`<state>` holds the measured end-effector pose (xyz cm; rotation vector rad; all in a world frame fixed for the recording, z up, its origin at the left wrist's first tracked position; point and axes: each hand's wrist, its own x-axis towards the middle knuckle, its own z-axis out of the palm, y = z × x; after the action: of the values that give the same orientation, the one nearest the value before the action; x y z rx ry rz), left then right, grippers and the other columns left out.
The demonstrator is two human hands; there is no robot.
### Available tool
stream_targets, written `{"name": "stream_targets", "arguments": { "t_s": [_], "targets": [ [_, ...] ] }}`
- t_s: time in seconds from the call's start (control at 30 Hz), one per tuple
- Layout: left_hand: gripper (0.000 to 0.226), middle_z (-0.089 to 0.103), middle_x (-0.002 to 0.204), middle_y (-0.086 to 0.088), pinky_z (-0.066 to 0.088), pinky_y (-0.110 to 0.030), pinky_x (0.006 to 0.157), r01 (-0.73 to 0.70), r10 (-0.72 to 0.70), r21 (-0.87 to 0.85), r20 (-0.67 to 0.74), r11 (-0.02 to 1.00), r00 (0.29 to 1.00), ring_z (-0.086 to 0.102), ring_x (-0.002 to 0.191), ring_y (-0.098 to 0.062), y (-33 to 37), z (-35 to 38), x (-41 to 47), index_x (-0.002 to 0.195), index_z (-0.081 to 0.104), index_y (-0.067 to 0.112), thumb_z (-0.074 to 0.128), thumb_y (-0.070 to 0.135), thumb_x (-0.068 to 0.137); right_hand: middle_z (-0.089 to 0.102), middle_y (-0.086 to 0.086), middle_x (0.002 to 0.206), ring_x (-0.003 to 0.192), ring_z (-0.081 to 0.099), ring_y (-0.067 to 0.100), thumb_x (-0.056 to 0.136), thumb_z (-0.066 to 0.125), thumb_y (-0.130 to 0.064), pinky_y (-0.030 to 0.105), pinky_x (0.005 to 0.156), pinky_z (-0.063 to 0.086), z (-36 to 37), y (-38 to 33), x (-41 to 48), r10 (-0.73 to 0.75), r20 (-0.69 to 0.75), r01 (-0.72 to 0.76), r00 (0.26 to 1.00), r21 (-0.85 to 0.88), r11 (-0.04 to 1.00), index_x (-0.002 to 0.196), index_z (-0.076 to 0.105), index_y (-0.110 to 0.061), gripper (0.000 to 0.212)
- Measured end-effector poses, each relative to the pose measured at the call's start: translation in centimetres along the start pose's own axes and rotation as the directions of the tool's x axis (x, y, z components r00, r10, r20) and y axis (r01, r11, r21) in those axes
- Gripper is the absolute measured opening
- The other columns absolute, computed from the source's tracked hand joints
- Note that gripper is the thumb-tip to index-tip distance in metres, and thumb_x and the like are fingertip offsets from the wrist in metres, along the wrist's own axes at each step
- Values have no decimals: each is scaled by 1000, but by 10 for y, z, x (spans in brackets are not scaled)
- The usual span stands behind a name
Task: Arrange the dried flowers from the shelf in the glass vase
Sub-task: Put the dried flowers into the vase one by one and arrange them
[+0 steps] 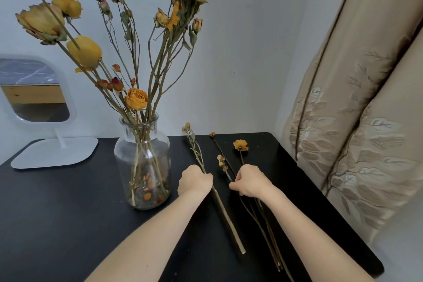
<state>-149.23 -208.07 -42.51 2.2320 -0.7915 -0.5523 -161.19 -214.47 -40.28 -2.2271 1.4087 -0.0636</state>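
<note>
Left hand clamped round thick stem lying on shelf; right hand pinched thin stems beside it, glass vase just left. We judged them light, brittle: grip stalks, not heads.

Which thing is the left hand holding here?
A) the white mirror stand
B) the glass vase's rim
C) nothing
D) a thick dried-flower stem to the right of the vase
D: the left hand grips the thick stem, to the right of the glass vase, which it does not touch.
</note>
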Motion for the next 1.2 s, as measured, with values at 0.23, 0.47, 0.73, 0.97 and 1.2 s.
{"name": "stream_targets", "arguments": {
  "t_s": [0.23, 0.47, 0.73, 0.97, 1.2],
  "targets": [
    [24, 60, 66, -3, 50, -30, 65, -80, 78, -137, -21, 987, 997, 64, 68, -22, 4, -12, -8, 75, 64, 10, 62, 31, 87, 64, -4, 63, 67, 61, 6, 86, 61, -24, 22, 70, 42, -12, 0, -8, -37, -124, 68, 992, 255, 965, 67, 64, -18, 20],
    [30, 52, 51, 2, 52, -30, 72, -295, 305, -268, -5, 917, 952, 52, 51, -10, 18, -41, -31, 61, 56, 24, 57, 26, 91, 61, -3, 58, 55, 51, 5, 87, 59, -20, 24, 67, 41, -28, -3, -25, -5, -259, 141, 966, 508, 850, 68, 67, -13, 21],
    [14, 54, 53, 4, 41, -11, 47, -528, 564, -335, 13, 780, 826, 46, 37, 0, 24, -87, -75, 84, 66, 20, 55, 24, 92, 55, -4, 55, 40, 41, 4, 89, 59, -20, 16, 43, 33, -41, -26, -49, -16, -377, 278, 926, 654, 704, 78, 65, -9, 17],
    [11, 50, 44, 10, 45, -20, 54, -711, 741, -315, -36, 628, 670, 44, 39, -1, 25, -148, -132, 89, 64, 23, 54, 27, 91, 57, -1, 57, 49, 47, 9, 89, 58, -19, 20, 52, 38, -48, -49, -71, -77, -432, 369, 898, 647, 668, 74, 64, -8, 20],
    [17, 47, 39, 11, 44, -14, 55, -730, 770, -276, 69, 626, 634, 42, 37, -1, 28, -190, -157, 88, 66, 22, 52, 31, 92, 55, -2, 54, 36, 46, -2, 89, 58, -16, 18, 51, 36, -52, -71, -86, -126, -470, 434, 874, 636, 638, 73, 62, -8, 19]
  ]
}}
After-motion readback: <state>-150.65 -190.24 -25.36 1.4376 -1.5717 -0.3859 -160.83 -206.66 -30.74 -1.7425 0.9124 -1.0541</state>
